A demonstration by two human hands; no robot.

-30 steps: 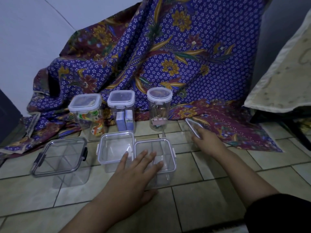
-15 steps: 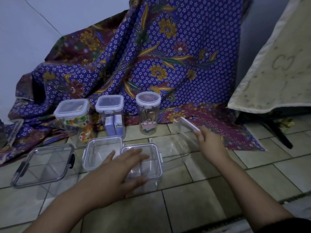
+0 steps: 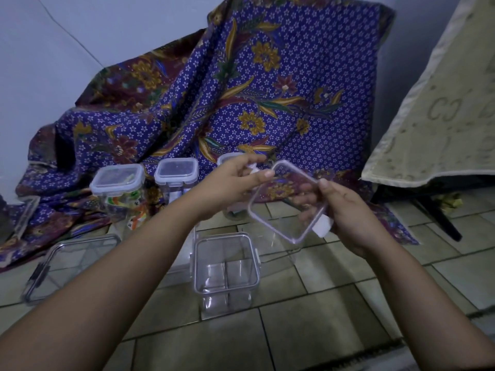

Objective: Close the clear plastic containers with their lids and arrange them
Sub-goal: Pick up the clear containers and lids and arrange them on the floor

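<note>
A clear square lid [image 3: 281, 218] with white side clips is held tilted in the air by both hands. My left hand [image 3: 233, 180] pinches its upper left corner and clip. My right hand [image 3: 345, 215] grips its right edge, fingers showing through the plastic. Below the lid an open clear square container [image 3: 226, 266] stands on the tiled floor. A second open container beside it is mostly hidden behind my left forearm. A flat clear container with dark latches [image 3: 69, 263] lies at the left.
Two closed lidded containers [image 3: 119, 194] [image 3: 176, 178] with items inside stand at the back; a third is hidden behind my hands. A purple patterned cloth [image 3: 241, 97] drapes behind them. A beige fabric [image 3: 439, 116] hangs at the right above a dark leg.
My right hand lifted the lid from the floor up in front of me. My left hand left the open container and took the lid's upper corner.
</note>
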